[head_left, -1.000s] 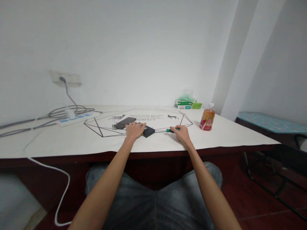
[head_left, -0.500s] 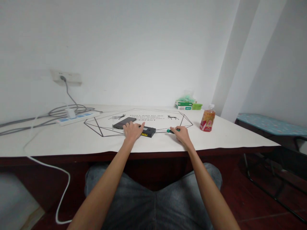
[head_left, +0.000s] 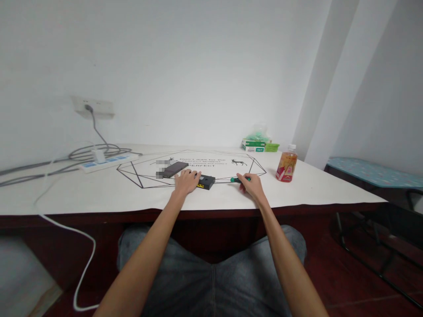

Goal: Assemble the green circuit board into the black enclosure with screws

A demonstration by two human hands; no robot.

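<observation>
My left hand (head_left: 187, 182) lies over the left end of a flat black box (head_left: 207, 181) with a yellow label on its front side. Its fingers are closed over the box's top and edge, and they hide that end. Just behind that hand, a dark flat phone-like slab (head_left: 176, 169) rests on the table. To the right of the box, my right hand (head_left: 253, 186) grips a green and black screwdriver (head_left: 236, 180) between thumb and fingers. The green end points left, toward the box; whether a thin shaft reaches the box is hard to tell against the printed lines.
On the white table (head_left: 99, 193), a drink bottle (head_left: 287, 164) stands at the right. Green and white boxes (head_left: 254, 145) sit against the wall. A power strip (head_left: 109, 163) with coiled cables (head_left: 86, 152) lies at the left, and a white cord (head_left: 89, 264) hangs over the front edge.
My left hand has shifted slightly right, its thumb and fingers drawing closer together on the box; more of the slab's near edge shows. My right fingers have changed their hold on the screwdriver.
</observation>
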